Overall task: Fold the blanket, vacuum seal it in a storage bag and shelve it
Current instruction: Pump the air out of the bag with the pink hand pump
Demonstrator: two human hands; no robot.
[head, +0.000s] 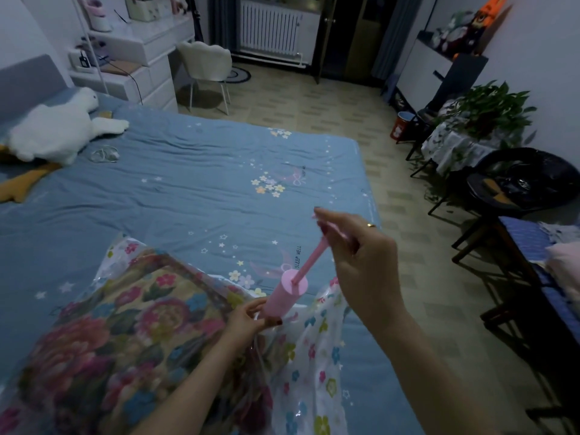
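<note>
The left hand (243,318) grips the base of a pink hand pump (284,296), which stands tilted on the storage bag (310,365). The right hand (354,243) is higher and pinches the pump's thin handle rod, pulled out of the round barrel. The bag is of clear, shiny plastic with small printed flowers, and it lies on the near part of the bed (188,183). Inside it is the folded blanket (119,334), soft, with big pink and blue flowers. The bed sheet is blue and a little wrinkled. A white plush toy (59,133) lies well apart near the headboard. A white chair (205,69) stands on the tiled floor beyond the bed.
</note>
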